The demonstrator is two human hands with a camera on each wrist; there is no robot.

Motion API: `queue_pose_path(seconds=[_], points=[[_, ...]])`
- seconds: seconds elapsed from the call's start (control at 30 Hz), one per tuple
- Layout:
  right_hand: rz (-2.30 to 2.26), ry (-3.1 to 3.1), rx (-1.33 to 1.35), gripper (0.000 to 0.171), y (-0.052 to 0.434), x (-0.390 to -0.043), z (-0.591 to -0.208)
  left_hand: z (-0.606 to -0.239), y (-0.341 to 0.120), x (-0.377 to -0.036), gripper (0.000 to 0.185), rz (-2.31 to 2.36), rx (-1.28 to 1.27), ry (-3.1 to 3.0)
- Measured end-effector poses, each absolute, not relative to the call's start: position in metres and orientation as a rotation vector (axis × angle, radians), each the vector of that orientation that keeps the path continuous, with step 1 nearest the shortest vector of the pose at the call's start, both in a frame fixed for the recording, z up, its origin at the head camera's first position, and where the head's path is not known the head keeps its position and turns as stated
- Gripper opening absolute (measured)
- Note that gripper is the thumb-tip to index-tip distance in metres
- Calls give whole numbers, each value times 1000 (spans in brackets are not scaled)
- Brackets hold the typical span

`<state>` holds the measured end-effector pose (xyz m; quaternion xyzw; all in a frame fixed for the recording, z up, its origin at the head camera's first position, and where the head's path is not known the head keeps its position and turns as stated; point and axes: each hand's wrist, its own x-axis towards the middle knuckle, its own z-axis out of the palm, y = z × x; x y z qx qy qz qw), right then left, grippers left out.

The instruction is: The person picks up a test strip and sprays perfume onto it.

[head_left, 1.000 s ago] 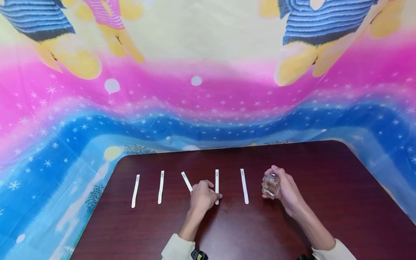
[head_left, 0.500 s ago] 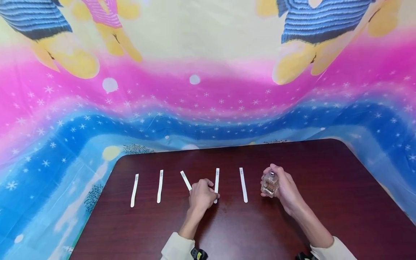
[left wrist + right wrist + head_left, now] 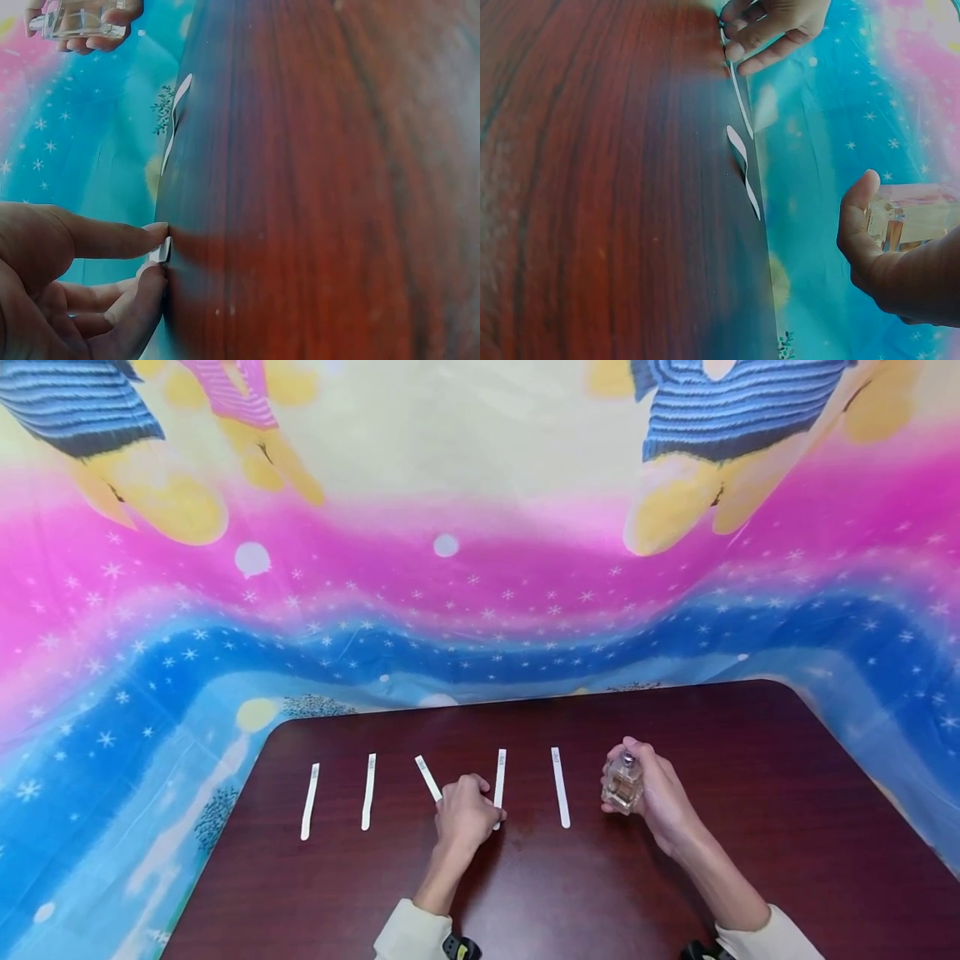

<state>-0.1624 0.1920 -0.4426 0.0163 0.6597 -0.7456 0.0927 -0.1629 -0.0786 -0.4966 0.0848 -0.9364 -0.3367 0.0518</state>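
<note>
Five white paper strips lie in a row on the dark wooden table (image 3: pixel 750 827). My left hand (image 3: pixel 467 814) pinches the near end of the fourth strip (image 3: pixel 499 772) between thumb and forefinger; the left wrist view shows that end (image 3: pixel 163 251) caught between the fingertips at table level. The third strip (image 3: pixel 428 777) lies slanted just left of that hand. My right hand (image 3: pixel 654 795) grips a small clear perfume bottle (image 3: pixel 622 783) with amber liquid, held upright above the table right of the fifth strip (image 3: pixel 560 787). The bottle (image 3: pixel 915 216) also shows in the right wrist view.
Two more strips (image 3: pixel 310 800) (image 3: pixel 367 791) lie at the left of the row. A colourful cartoon cloth (image 3: pixel 465 593) hangs behind the table and drapes around its far edge. White sleeve cuffs (image 3: pixel 408 935) show at the bottom.
</note>
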Motion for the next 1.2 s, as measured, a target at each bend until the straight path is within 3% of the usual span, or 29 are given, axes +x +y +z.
queue_pose_path(seconds=[0.3,0.57,0.9,1.2], points=[[-2196,1975,46,42,193,-161,-443,-536,-87,-179,29,-1083,227,-2883],[-2215,1964,42,42,191,-161,-444,-485,-79,-155,21,-1351,133,-2836],[-2212,1968,42,42,189,-163,-445,-482,-82,-148,25,-1978,193,-2635],[-2198,1987,54,40,188,-163,-443,-479,-83,-146,33,-2197,189,-2517]])
